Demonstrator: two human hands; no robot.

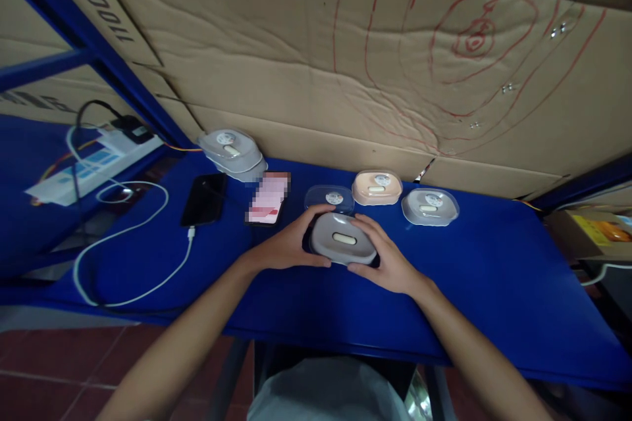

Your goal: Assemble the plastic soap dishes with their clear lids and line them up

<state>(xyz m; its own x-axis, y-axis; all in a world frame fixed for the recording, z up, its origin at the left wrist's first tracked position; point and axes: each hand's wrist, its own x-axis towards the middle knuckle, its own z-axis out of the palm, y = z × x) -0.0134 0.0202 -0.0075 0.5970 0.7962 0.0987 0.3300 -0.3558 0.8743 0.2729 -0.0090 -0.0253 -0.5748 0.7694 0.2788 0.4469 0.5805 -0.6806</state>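
A grey oval lidded box [342, 238] sits on the blue table [494, 289] in front of me, held between both hands. My left hand [289, 245] wraps its left end, fingers curled over the top edge. My right hand [388, 258] grips its right end and front. Behind it lie a blue-lidded oval box [329, 198], a peach one [377, 187] and a pale grey one [430, 206]. A stack of clear-lidded oval boxes [232, 153] stands at the back left.
A black phone [204, 199] with a white charging cable [128, 237] and a second phone [268, 198] lie left of the boxes. A power strip [93, 161] sits at far left. Cardboard [375, 59] with red lines walls the back.
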